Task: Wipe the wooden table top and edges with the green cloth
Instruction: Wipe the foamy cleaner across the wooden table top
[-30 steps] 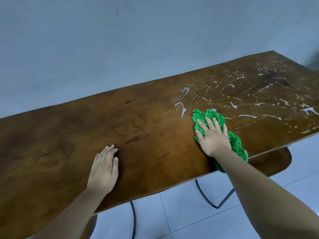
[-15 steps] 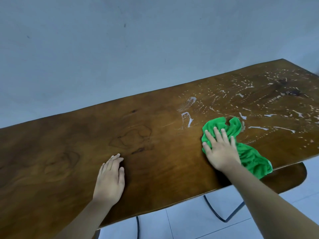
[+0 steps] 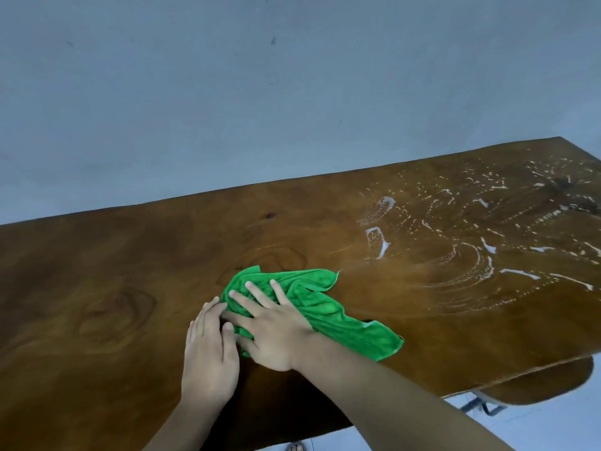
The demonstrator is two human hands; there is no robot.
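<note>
The wooden table top is a long dark-brown slab running from lower left to upper right. The green cloth lies crumpled near its middle front, trailing toward the near edge on the right. My right hand presses flat on the cloth's left part with fingers spread. My left hand rests flat on the bare wood, right beside the right hand and touching the cloth's left edge. White streaks of wet foam cover the right end of the table.
A plain grey-blue wall stands directly behind the table's far edge. Below the near edge on the right I see a lower wooden seat, a dark metal leg and pale floor tiles.
My right hand has dragged the cloth left, away from the foam streaks, until it meets my left hand. The camera has tilted up, so the table sits lower in view.
</note>
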